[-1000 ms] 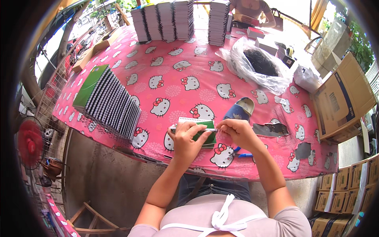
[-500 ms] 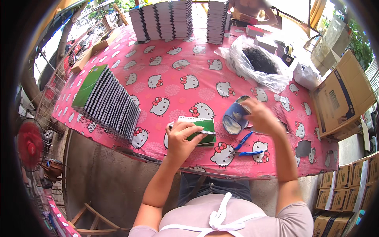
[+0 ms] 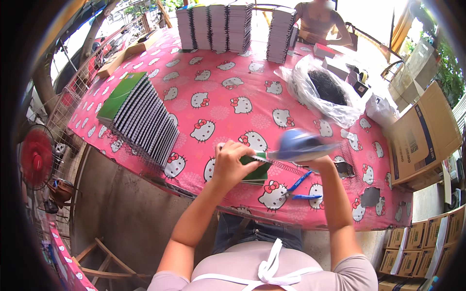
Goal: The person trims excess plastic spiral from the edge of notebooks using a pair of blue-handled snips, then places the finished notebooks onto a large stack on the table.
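Observation:
My left hand (image 3: 232, 162) is closed on a small green notebook (image 3: 259, 156), pinching its edge with thumb and fingers. The notebook is tilted over another green cover (image 3: 257, 175) on the table. A loose spiral wire coil (image 3: 289, 168) stretches right from it. My right hand (image 3: 318, 164) holds up a blue slipper (image 3: 298, 145) from below, its sole facing down and its toe end next to the notebook; it is blurred by motion. Blue-handled pliers (image 3: 303, 188) lie spread just in front of my right hand.
At the left stands a stack of spiral notebooks (image 3: 141, 116); taller stacks (image 3: 213, 29) line the far edge. A plastic bag with black coils (image 3: 327, 89) and a cardboard box (image 3: 422, 138) are at the right. A person (image 3: 320, 24) sits across the table (image 3: 218, 109).
My right hand has lifted the slipper off the table and swung it toward the notebook. My left hand has tilted the notebook up. The whole view has shifted slightly.

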{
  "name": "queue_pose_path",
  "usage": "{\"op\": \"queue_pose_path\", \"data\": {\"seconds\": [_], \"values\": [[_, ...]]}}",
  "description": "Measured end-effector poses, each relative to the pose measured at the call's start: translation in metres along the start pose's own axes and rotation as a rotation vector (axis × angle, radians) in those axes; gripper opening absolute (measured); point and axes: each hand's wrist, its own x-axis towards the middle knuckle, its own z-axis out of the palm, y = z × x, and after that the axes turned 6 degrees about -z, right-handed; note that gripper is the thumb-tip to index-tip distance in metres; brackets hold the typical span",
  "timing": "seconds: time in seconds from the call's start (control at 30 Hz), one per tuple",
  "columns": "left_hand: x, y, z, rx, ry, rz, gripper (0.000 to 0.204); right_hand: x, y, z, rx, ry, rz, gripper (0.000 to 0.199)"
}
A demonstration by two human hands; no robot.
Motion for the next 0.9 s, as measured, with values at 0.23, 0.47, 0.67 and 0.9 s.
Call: {"op": "queue_pose_path", "data": {"seconds": [0.23,0.47,0.67,0.9], "values": [[0.011,-0.005,-0.007,-0.062,-0.125,-0.022,0.036,0.025,-0.022,0.007,-0.483,-0.228,0.008,0.044],[0.019,-0.01,-0.014,-0.131,-0.014,0.126,0.041,0.039,-0.005,0.014,-0.814,-0.101,0.122,0.044],[-0.004,-0.024,-0.019,-0.606,0.025,-0.394,0.033,0.055,-0.006,0.032,-0.907,-0.101,0.08,0.037],[-0.015,-0.041,-0.016,-0.847,0.049,-0.452,0.031,0.064,-0.005,0.042,-0.58,-0.163,0.125,0.047]]}}
